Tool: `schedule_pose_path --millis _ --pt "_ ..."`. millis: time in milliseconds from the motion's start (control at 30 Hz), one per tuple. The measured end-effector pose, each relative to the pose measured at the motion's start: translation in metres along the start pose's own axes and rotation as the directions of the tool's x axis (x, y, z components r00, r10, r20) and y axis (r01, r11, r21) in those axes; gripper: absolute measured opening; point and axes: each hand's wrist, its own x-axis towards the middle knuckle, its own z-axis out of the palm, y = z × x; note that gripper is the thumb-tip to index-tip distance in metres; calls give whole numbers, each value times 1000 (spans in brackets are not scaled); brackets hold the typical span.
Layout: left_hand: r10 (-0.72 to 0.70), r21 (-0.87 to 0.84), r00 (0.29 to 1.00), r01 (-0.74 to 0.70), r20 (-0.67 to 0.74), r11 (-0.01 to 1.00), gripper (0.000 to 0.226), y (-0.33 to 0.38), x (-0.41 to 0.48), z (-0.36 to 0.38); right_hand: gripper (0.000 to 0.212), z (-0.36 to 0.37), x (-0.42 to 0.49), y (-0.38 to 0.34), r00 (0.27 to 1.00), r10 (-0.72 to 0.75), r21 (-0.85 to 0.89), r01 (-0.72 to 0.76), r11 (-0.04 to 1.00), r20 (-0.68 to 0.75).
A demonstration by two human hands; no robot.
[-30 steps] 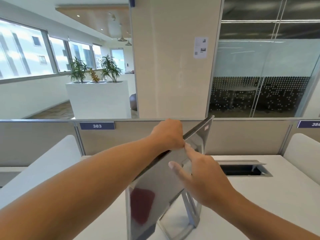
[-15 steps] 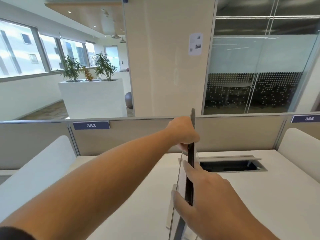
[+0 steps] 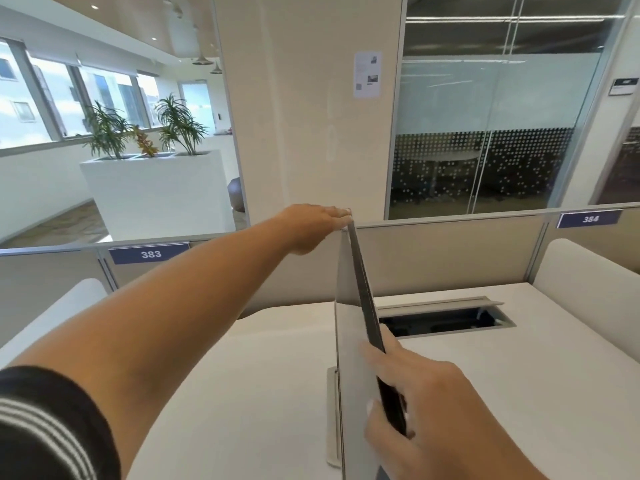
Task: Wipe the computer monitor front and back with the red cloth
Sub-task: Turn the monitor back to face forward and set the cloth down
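The computer monitor (image 3: 350, 341) stands edge-on to me on the white desk (image 3: 263, 393), its pale back facing left and its thin dark edge running away from me. My left hand (image 3: 313, 226) reaches over to the far top corner, fingers fairly straight with the tips on that corner. My right hand (image 3: 429, 407) grips the near edge, thumb on the pale side and fingers round the dark side. The monitor's grey foot (image 3: 331, 414) shows at the left of the panel. No red cloth is in view.
An open cable hatch (image 3: 446, 318) is sunk in the desk right of the monitor. A beige partition (image 3: 450, 258) with labels 383 and 384 closes the desk's far side. White padded dividers (image 3: 585, 282) stand at both sides.
The monitor has swung from showing its dark screen to standing edge-on. My left hand slid along the top to the far corner, and my right hand kept hold of the near edge.
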Motion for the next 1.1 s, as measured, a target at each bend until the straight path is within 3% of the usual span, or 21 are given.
schedule_pose_path --millis 200,367,500,633,800,1100 --pt "-8 9 995 7 102 1000 67 -16 8 27 57 -36 0 25 997 -71 87 70 994 10" --pt "-70 39 992 66 103 997 22 -40 -7 33 59 -57 7 41 986 -114 15 113 993 120" --pt "-76 122 985 57 157 991 11 -50 -29 26 58 -67 13 69 977 -210 -17 210 977 30" --pt "-116 100 973 98 201 990 15 -48 -46 27 88 -76 23 95 972 -218 -135 205 969 -85" --pt "-180 -14 963 187 203 982 18 -44 -66 20 69 -97 43 128 963 -240 -164 219 962 -121" --pt "-284 -86 946 299 155 950 19 -26 -85 16 60 -107 65 172 964 -251 -182 232 955 -89"
